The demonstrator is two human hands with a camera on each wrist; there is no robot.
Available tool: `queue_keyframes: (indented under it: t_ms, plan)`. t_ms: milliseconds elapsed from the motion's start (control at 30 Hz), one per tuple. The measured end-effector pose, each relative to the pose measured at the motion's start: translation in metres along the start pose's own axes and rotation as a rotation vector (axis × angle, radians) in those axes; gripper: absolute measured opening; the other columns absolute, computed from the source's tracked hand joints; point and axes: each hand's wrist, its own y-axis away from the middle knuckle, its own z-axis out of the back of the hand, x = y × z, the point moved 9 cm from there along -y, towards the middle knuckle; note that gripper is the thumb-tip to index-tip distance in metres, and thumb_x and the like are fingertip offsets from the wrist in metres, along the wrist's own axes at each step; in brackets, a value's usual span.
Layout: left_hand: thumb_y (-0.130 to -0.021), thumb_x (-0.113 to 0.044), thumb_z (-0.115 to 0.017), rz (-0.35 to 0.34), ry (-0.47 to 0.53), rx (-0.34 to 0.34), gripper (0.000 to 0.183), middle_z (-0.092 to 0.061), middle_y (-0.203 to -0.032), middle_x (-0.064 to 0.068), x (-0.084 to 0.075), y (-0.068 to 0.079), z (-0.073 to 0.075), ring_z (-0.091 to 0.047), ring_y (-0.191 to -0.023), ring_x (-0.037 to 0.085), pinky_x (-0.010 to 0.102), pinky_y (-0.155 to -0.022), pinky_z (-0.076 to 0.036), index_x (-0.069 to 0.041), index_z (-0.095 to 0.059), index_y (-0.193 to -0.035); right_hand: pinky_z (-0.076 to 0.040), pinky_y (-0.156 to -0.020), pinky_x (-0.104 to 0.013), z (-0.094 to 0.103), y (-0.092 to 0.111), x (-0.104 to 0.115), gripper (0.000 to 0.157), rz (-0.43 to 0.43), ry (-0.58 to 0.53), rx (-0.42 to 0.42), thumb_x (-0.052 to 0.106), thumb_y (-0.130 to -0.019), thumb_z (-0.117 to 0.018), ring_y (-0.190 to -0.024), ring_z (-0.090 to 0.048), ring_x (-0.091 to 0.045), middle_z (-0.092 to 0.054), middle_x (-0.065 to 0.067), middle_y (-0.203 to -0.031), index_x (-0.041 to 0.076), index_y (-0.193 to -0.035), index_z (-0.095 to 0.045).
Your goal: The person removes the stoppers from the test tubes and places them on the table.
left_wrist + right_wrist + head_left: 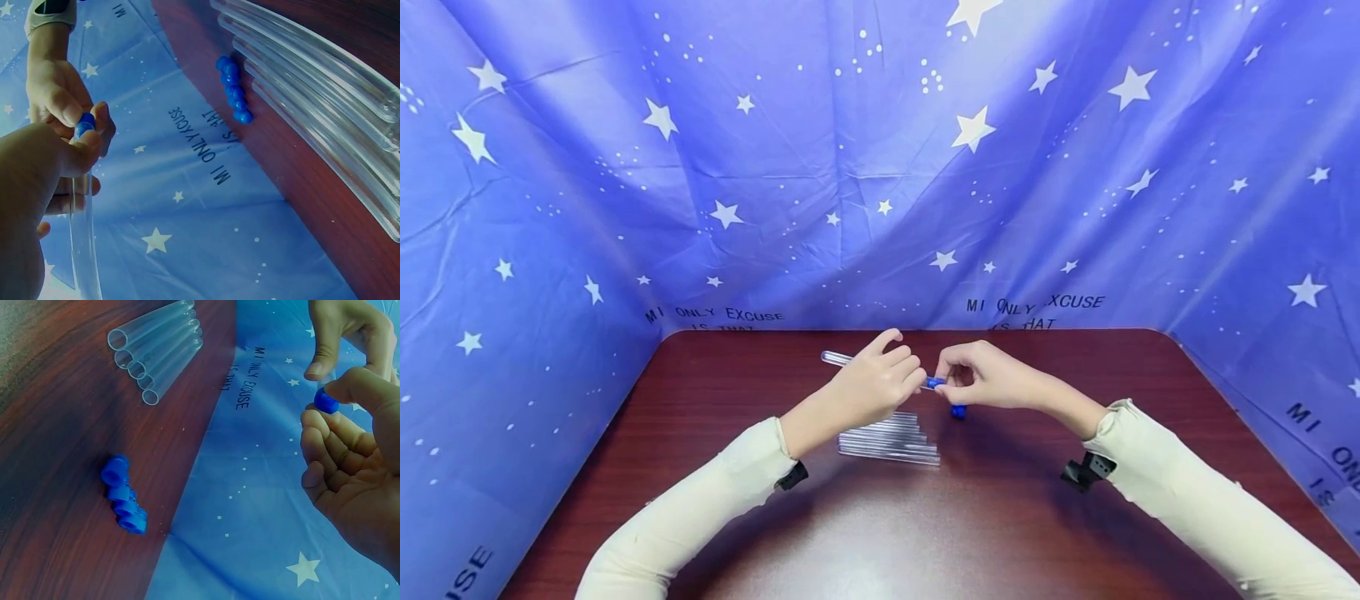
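My left hand [874,383] grips a clear test tube [835,358] whose rounded end points out to the left. In the left wrist view the tube [84,250] runs down from my fingers. At its other end my right hand [996,375] pinches a small blue cap [935,382] between thumb and fingers. The right wrist view shows this cap [326,400] at the tube's mouth, partly covered by my thumb. Both hands are close together above the table, fingertips nearly meeting around the cap.
Several clear tubes [887,442] lie side by side on the dark red wooden table [760,533], open ends to the right. A row of blue caps [125,497] stands beyond those open ends. A blue star-patterned curtain [805,208] surrounds the table's back and sides.
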Motion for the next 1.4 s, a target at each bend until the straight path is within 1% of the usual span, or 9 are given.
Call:
queue_keyframes:
  t_ms: [200,333,433,533,700,900,1100,1267,1400]
  plan:
    - [-0.085,-0.012,-0.069,0.002,0.003,0.007,0.013,-0.060,-0.072,-0.002,-0.002,-0.003,0.000,-0.059,-0.077,0.017,0.040,-0.101,-0.046,-0.013,-0.059,-0.077,-0.042,-0.052,-0.019,-0.001,0.003,-0.001,0.013,0.014,-0.009,-0.038,0.005,-0.085,-0.071,-0.061,-0.052,-0.002,-0.058,0.010,-0.068,0.017,-0.081,-0.066]
    - [-0.085,-0.012,-0.068,0.013,-0.005,0.018,0.012,-0.060,-0.071,-0.002,-0.001,-0.004,-0.002,-0.059,-0.075,0.017,0.039,-0.101,-0.046,-0.013,-0.061,-0.076,-0.040,-0.048,-0.019,0.001,0.004,0.000,0.015,0.032,-0.004,-0.064,0.004,-0.084,-0.072,-0.060,-0.053,-0.002,-0.060,0.010,-0.069,0.017,-0.081,-0.064]
    - [-0.085,-0.014,-0.070,0.024,-0.013,0.029,0.010,-0.063,-0.071,-0.002,0.000,-0.004,-0.002,-0.060,-0.074,0.016,0.039,-0.101,-0.046,-0.013,-0.063,-0.077,-0.040,-0.048,-0.019,0.002,0.003,0.003,0.017,0.056,0.028,-0.086,0.003,-0.084,-0.072,-0.061,-0.053,-0.001,-0.060,0.010,-0.070,0.017,-0.082,-0.063]
    - [-0.085,-0.016,-0.072,0.033,-0.020,0.040,0.011,-0.064,-0.071,-0.002,0.002,-0.004,-0.002,-0.060,-0.073,0.016,0.039,-0.101,-0.047,-0.013,-0.066,-0.077,-0.041,-0.050,-0.019,0.003,0.002,0.008,0.017,0.085,0.089,-0.117,0.005,-0.084,-0.073,-0.063,-0.051,0.000,-0.060,0.010,-0.073,0.018,-0.082,-0.062]
    - [-0.087,-0.016,-0.071,0.037,-0.021,0.046,0.011,-0.065,-0.070,-0.002,0.003,-0.006,-0.001,-0.060,-0.071,0.016,0.038,-0.100,-0.047,-0.012,-0.067,-0.078,-0.043,-0.054,-0.020,0.006,0.005,0.018,0.017,0.136,0.208,-0.191,0.008,-0.082,-0.075,-0.067,-0.049,0.000,-0.057,0.010,-0.074,0.017,-0.082,-0.062]
    - [-0.087,-0.016,-0.070,0.044,-0.026,0.041,0.009,-0.065,-0.070,-0.003,0.004,-0.010,-0.003,-0.060,-0.069,0.015,0.037,-0.100,-0.046,-0.012,-0.069,-0.079,-0.042,-0.060,-0.019,0.008,0.011,0.025,0.019,0.199,0.324,-0.275,0.008,-0.080,-0.077,-0.068,-0.051,-0.007,-0.052,0.010,-0.073,0.016,-0.081,-0.059]
    - [-0.089,-0.018,-0.069,0.067,-0.024,0.059,0.012,-0.066,-0.070,-0.003,0.009,-0.010,-0.004,-0.061,-0.070,0.016,0.038,-0.098,-0.046,-0.012,-0.070,-0.079,-0.040,-0.064,-0.023,0.007,0.011,0.037,0.017,0.312,0.434,-0.336,0.007,-0.080,-0.075,-0.070,-0.045,-0.007,-0.050,0.007,-0.072,0.012,-0.080,-0.059]
    - [-0.091,-0.019,-0.068,0.088,0.009,0.077,0.014,-0.065,-0.069,-0.003,0.011,-0.009,-0.005,-0.061,-0.069,0.015,0.037,-0.098,-0.045,-0.013,-0.068,-0.078,-0.039,-0.066,-0.029,0.001,0.015,0.046,0.015,0.416,0.540,-0.386,0.004,-0.079,-0.073,-0.070,-0.042,-0.012,-0.048,0.002,-0.073,0.007,-0.081,-0.057]
    - [-0.090,-0.020,-0.070,0.099,0.041,0.083,0.013,-0.065,-0.069,-0.004,0.011,-0.010,-0.007,-0.060,-0.069,0.015,0.038,-0.097,-0.045,-0.014,-0.069,-0.079,-0.035,-0.064,-0.029,-0.003,0.019,0.050,0.016,0.464,0.628,-0.417,0.002,-0.078,-0.070,-0.069,-0.040,-0.016,-0.046,0.000,-0.073,0.006,-0.079,-0.054]
